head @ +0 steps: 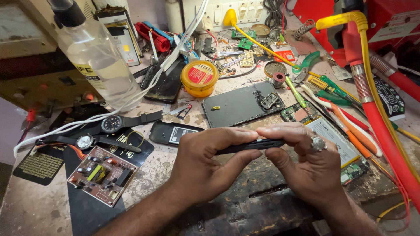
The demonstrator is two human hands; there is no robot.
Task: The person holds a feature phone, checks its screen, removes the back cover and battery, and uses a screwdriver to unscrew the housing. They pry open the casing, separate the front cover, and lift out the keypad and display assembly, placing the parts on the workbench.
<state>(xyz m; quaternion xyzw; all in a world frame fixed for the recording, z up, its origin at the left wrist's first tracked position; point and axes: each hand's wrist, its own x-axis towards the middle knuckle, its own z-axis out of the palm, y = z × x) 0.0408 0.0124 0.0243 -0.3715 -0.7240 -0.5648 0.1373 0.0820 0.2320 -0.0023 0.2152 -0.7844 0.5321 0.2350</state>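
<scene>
My left hand (208,164) and my right hand (308,164) both hold a thin black phone (251,145) edge-on over the worn workbench, fingers on top and thumbs beneath it. A ring sits on my right hand. Just beyond the hands lie a black phone back cover (240,104) with small metal parts on it, a small dark handset (175,132) and a phone battery (334,137).
A clear plastic bottle (98,57) stands at the back left near a yellow round tin (199,78). Two wristwatches (105,131) and a circuit board (102,175) lie at the left. Tweezers, screwdrivers and pliers (337,105) crowd the right, beside red hoses (380,122).
</scene>
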